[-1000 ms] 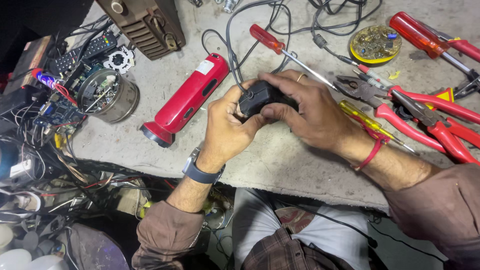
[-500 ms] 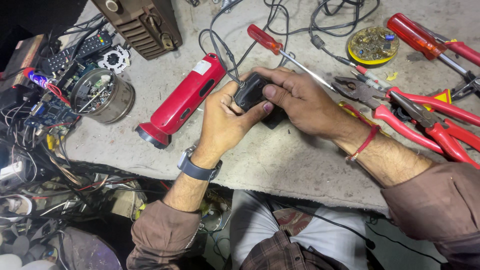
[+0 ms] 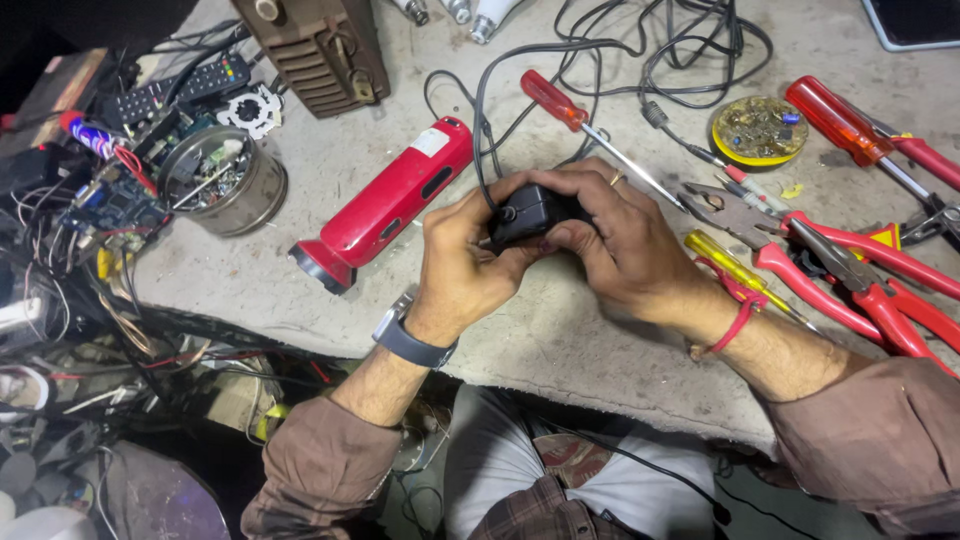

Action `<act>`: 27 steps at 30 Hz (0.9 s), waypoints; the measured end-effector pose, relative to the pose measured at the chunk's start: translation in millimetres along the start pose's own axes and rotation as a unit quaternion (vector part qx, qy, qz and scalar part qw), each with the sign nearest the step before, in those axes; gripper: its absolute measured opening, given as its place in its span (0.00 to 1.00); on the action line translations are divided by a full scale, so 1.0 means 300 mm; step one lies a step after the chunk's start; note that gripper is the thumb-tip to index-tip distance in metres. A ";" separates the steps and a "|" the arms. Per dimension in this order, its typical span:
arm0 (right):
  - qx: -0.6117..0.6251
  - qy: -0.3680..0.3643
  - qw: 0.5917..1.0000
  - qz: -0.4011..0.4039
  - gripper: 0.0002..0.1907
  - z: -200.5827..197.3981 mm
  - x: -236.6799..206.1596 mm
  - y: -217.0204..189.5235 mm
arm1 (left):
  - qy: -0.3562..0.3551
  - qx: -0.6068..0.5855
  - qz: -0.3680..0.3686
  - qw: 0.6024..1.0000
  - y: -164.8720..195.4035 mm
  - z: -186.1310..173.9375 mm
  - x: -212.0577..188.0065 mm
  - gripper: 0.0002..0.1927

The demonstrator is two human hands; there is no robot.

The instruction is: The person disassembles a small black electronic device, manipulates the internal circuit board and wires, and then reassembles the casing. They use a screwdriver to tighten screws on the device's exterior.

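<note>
Both hands close around a small black plastic adapter (image 3: pixel 530 212) near the middle of the frame, just above the grey worktop (image 3: pixel 560 350). The left hand (image 3: pixel 462 262) wraps its fingers and thumb about the near end, and the right hand (image 3: pixel 620 238) curls over the far side, so each has a firm hold on it. The adapter is a compact, rounded black box with a small round socket or button on its upper face, and a thin black cable (image 3: pixel 480 120) runs up from it toward the top of the frame. It looks light and stiff, with smooth, somewhat slippery plastic; the body is likely the safest place to take hold, since the cable joint seems the weak point. Just to the left lies a red torch (image 3: pixel 385 205), and beyond it a metal tin (image 3: pixel 215 180) of small parts. A red-handled screwdriver (image 3: pixel 560 105) lies above the hands, and red-handled pliers (image 3: pixel 850 270) lie to the right.
</note>
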State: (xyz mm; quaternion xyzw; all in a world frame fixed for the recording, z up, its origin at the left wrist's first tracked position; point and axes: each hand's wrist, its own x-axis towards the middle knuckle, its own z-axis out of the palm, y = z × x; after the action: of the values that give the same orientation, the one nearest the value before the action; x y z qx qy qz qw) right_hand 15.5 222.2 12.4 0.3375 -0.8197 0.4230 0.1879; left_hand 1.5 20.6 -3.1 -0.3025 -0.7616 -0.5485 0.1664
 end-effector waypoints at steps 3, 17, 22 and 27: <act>-0.070 0.009 0.996 -0.049 0.23 0.009 -0.003 0.016 | 0.008 0.004 0.024 1.000 -0.003 -0.010 -0.005 0.29; -0.171 -0.009 0.978 -0.122 0.24 0.015 -0.019 0.029 | -0.005 0.087 0.068 0.994 -0.014 -0.035 -0.039 0.32; -0.143 -0.011 0.985 -0.094 0.25 0.020 -0.008 0.028 | -0.008 0.086 0.064 0.994 -0.012 -0.044 -0.028 0.30; -0.034 -0.043 0.998 -0.026 0.24 -0.018 0.003 0.006 | 0.035 0.131 0.083 0.987 0.004 -0.036 -0.022 0.27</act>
State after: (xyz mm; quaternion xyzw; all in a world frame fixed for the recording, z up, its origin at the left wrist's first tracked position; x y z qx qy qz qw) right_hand 13.6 227.1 15.1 0.3701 -0.8316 0.3753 0.1748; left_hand 6.2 8.9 -2.3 -0.3206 -0.7928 -0.4389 0.2757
